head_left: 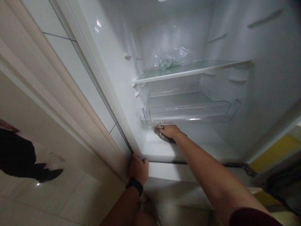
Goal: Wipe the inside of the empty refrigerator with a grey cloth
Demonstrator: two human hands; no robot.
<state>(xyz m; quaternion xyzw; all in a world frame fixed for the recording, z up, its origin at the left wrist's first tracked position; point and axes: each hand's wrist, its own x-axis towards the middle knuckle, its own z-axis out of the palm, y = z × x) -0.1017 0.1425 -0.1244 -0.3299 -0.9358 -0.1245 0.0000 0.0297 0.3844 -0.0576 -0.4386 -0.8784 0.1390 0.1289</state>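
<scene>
Inside a white refrigerator [108, 78], my right hand [171, 131] is closed on a crumpled dark, patterned cloth [162, 134]. It presses the cloth near the inner floor [162, 149], below a clear plastic drawer [188, 113]. My left hand [138, 169], with a black watch on the wrist, wraps round the front lower-left corner of the refrigerator's edge. Part of its fingers is hidden behind that edge.
Above the drawer is a glass shelf [192, 71] carrying crumpled clear plastic wrap [169, 59]. A tiled wall [87, 81] and a door frame [58, 84] stand at left. A person's dark-clothed leg [18, 153] shows beyond. Yellow panels [275, 153] lie at right.
</scene>
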